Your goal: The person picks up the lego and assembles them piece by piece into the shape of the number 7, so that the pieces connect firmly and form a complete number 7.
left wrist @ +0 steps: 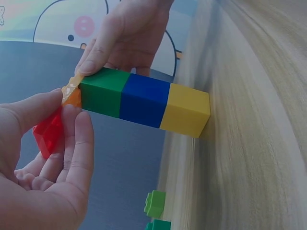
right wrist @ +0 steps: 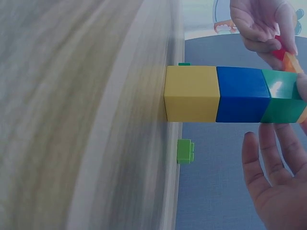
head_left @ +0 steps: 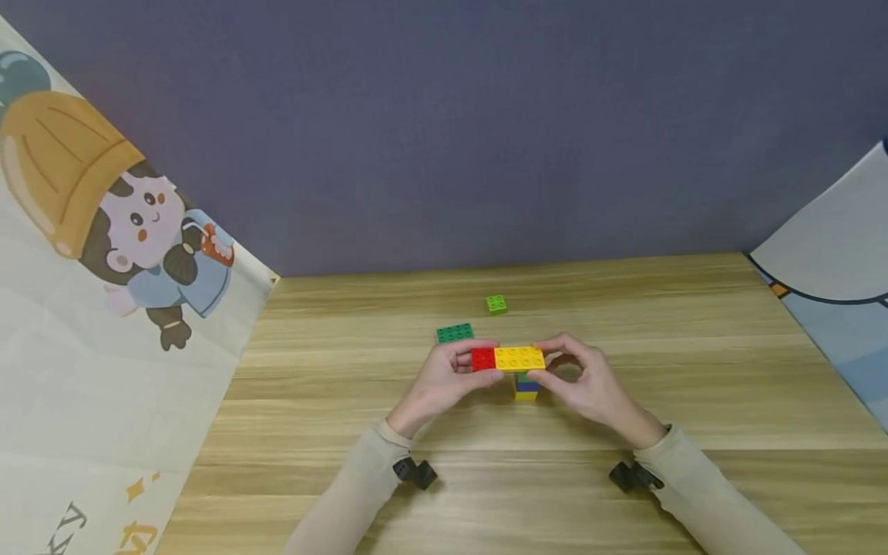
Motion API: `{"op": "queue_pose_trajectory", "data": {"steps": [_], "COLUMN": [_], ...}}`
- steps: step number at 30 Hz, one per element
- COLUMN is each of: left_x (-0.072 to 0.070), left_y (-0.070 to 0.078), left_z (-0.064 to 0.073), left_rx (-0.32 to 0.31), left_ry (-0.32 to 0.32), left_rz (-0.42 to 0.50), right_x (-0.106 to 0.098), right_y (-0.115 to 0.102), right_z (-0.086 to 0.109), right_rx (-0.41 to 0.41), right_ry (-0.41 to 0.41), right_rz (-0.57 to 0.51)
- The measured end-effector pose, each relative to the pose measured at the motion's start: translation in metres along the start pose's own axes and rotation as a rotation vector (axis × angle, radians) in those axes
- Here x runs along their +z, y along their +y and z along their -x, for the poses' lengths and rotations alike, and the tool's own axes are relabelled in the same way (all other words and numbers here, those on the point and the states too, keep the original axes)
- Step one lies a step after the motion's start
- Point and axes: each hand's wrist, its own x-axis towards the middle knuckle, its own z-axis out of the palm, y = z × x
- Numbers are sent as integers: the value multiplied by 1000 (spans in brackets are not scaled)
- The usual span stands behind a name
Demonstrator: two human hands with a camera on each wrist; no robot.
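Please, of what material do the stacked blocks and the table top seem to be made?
Stacked blocks: probably hard plastic, smooth and slightly glossy; light glints on the green block.
Table top: wood or wood-print laminate, with a soft sheen; long grain streaks show, but I cannot tell which.

Worktop (head_left: 333,378): wood-grain | upright stack (left wrist: 145,102), yellow end down | light-green brick (head_left: 496,306), farther back | dark-green brick (head_left: 454,333) between

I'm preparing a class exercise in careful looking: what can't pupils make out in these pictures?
- Head view: top of the tower, hidden by the yellow brick.
- Left wrist view: part of the dark green brick, cut off by the bottom edge.
- Right wrist view: most of that brick, hidden behind the tower; right grip, partly cut off.
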Motion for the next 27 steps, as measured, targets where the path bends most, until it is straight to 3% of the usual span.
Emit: {"op": "queue_pose_trajectory", "data": {"steps": [13,27], "left_x": [1,1], "left_y": [-1,-2], "left_z": [1,0], "left_rx": [10,14], "left_ry": [9,9], "left_rz": [-20,-19], "right_x": [-3,-16], "right_y": [-2,-7], "right_z": [-1,-8], "right_rx": [-18,24], "right_ry": [-31,-131], "right_rz": [20,32]}}
